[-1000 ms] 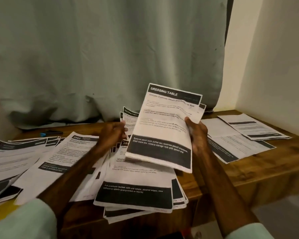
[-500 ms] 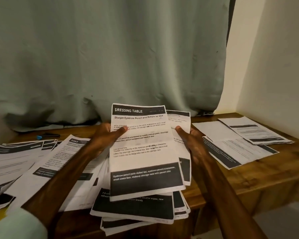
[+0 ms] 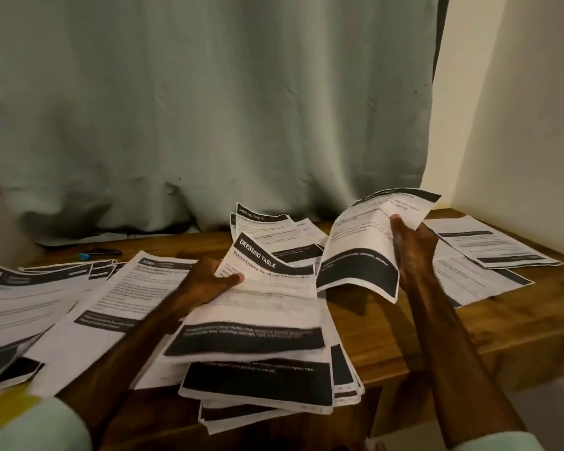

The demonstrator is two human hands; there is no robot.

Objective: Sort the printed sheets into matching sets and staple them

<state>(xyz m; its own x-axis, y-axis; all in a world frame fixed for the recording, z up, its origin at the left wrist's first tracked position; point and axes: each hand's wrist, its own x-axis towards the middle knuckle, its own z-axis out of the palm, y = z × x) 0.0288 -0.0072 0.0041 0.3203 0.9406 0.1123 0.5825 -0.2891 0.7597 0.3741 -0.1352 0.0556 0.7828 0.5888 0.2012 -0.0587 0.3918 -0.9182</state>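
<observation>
Head view. Apparently the matching step: comparing a sheet headed DRESSING TABLE [image 3: 258, 304], held in the left hand [image 3: 209, 283], with a second sheet [image 3: 365, 245], held in the right hand [image 3: 414, 255].

To do it well:
- Read both headings before laying anything down.
- Flatten the second sheet, now bowed and too blurred to read.
- Square the edges of a matched pair against the worktop [image 3: 404, 340] before stapling.
- Set the pair well apart from the unsorted centre stack [image 3: 261, 388], overhanging the front edge and likely to slide if nudged.
- No stapler to be seen, so worth finding one first.

Left hand:
- Low over the centre stack, with the forearm reaching in from the lower left.
- Thumb pressed on the printed face near the upper left corner, fingers hidden beneath.
- Grip closed on the DRESSING TABLE sheet in a pinch.
- Sheet tilted, on or just above the stack; cannot tell which.

Right hand:
- Raised above the worktop, right of the stack, back of the hand toward the camera.
- Thumb on the printed face, grip closed on the second sheet at its right edge, with the paper curling up and over.

Elsewhere on the worktop:
- Sheets fanned out at the left [image 3: 30, 304].
- More sheets laid flat at the right [image 3: 489, 245].
- Further DRESSING TABLE sheets at the back [image 3: 267, 232], near the curtain [image 3: 209, 109].
- A blue-capped pen [image 3: 100, 254] beyond the left piles.
</observation>
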